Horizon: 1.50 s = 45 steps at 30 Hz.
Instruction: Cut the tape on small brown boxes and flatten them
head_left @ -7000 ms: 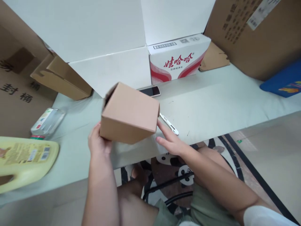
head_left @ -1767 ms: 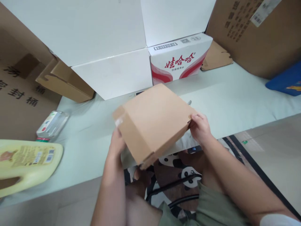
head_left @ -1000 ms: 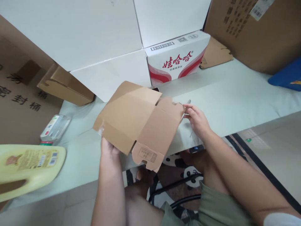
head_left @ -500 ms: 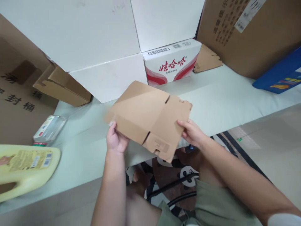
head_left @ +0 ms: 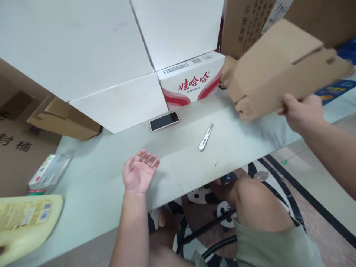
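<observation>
Left hand (head_left: 139, 173) loosely spread over pale tabletop (head_left: 94, 185), right hand (head_left: 303, 111) gripping blurred, seemingly flattened cardboard (head_left: 274, 70); white box (head_left: 193, 84) behind.

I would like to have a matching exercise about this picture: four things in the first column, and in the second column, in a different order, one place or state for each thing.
Things:
1. the cardboard piece
2. the phone
3. the yellow bottle
4. the left hand

Places and states:
A. open, palm showing, with nothing in it
B. partly cut off by the left edge of the picture
C. held by the right hand
D. lying with its dark screen facing up

Right pairs: 1-C, 2-D, 3-B, 4-A
</observation>
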Motion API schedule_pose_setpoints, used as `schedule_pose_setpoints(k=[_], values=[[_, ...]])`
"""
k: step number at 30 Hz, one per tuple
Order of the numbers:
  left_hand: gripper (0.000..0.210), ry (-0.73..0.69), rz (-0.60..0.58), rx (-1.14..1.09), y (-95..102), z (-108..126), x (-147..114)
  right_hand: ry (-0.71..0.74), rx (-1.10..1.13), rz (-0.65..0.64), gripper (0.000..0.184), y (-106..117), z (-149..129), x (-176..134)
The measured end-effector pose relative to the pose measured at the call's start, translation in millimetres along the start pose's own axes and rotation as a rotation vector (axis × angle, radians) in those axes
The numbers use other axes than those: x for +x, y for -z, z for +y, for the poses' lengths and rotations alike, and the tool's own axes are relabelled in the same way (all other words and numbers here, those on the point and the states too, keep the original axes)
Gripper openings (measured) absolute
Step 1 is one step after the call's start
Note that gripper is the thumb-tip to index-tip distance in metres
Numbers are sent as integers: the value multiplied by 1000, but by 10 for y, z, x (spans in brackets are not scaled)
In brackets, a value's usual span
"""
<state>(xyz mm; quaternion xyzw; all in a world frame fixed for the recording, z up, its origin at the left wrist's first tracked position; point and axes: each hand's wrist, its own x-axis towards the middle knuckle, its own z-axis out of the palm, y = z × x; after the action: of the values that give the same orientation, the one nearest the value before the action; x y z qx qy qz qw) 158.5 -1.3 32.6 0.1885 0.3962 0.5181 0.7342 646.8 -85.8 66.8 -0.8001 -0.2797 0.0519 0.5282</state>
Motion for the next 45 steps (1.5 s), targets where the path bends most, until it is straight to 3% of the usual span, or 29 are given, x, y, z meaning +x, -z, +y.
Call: schedule_pose_setpoints(k=[3, 5, 9, 11, 13, 16, 19, 22, 24, 27, 31, 35, 38, 42, 45], values=[[26, -2, 8, 4, -17, -31, 48, -83, 78, -174, 9, -431, -180, 365], [27, -10, 10, 0, -9, -33, 77, -102, 60, -341, 6, -675, -191, 319], [28, -16, -6, -1, 17, -13, 112, 50, -167, -638, 25, -984, -89, -399], [28, -15, -17, -4, 18, -8, 115, 290, -436, -848, 43, -1092, -94, -833], [27, -12, -27, -16, 11, -10, 104, 455, -640, -957, 46, -1192, -167, -1156], [26, -8, -40, -47, 10, -12, 52, 528, -771, -957, 38, -1306, -330, -1372], [25, -11, -52, -91, 57, 38, -36, 559, -738, -937, 24, -1382, -458, -1417], [24, -46, -51, -156, 161, 158, -137, 575, -521, -950, 18, -1517, -580, -1488], [24, -76, -43, -213, 246, 257, -201, 541, -312, -1002, 30, -1694, -716, -1600], [25, -114, -37, -298, 373, 400, -284, 544, -134, -1093, 37, -2101, -1066, -1873], [24, -157, -48, -405, 522, 561, -376, 622, -149, -1151, 3, -2829, -1745, -2366], [25, -166, -54, -488, 667, 693, -453, 680, -148, -1192, 11, -3642, -2499, -2894], [24, -176, -24, -498, 787, 773, -478, 822, -117, -1103, 17, -4190, -3046, -3242], [22, -205, 14, -495, 936, 850, -462, 1076, -135, -1016, 24, -4690, -3631, -3514], [21, -218, 12, -475, 1001, 883, -445, 1013, -228, -1029, 28, -4897, -3870, -3555]])
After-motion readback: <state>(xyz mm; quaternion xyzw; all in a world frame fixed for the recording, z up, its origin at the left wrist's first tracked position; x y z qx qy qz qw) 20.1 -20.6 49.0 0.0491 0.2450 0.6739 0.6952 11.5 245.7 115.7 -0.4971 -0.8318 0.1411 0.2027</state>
